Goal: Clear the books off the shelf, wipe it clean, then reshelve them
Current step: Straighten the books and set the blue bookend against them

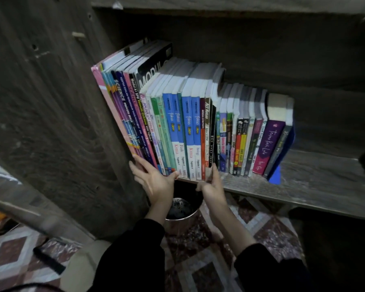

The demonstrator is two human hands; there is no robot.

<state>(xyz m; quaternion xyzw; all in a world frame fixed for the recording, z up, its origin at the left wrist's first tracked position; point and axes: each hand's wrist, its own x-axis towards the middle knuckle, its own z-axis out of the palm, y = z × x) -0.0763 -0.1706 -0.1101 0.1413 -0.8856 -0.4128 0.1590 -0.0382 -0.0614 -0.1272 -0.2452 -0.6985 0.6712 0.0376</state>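
A row of upright books [190, 123] fills the left part of a dark wooden shelf [308, 178], leaning left against the cabinet side. Tall workbooks [131, 102] stand at the left, blue-spined books in the middle, and shorter paperbacks [249, 140] with a purple book [270, 142] at the right. My left hand [154, 180] lies with straight fingers against the lower spines of the tall books, thumb under the blue ones. My right hand [212, 186] has its fingers pushed up into a gap just right of the blue group, pressing that side.
The shelf board to the right of the books is bare wood. Below the shelf edge, between my forearms, stands a round metal container [181, 209]. A patterned mat [209, 260] covers the floor, with a black object [49, 260] at the left. The cabinet side wall [61, 123] is close by.
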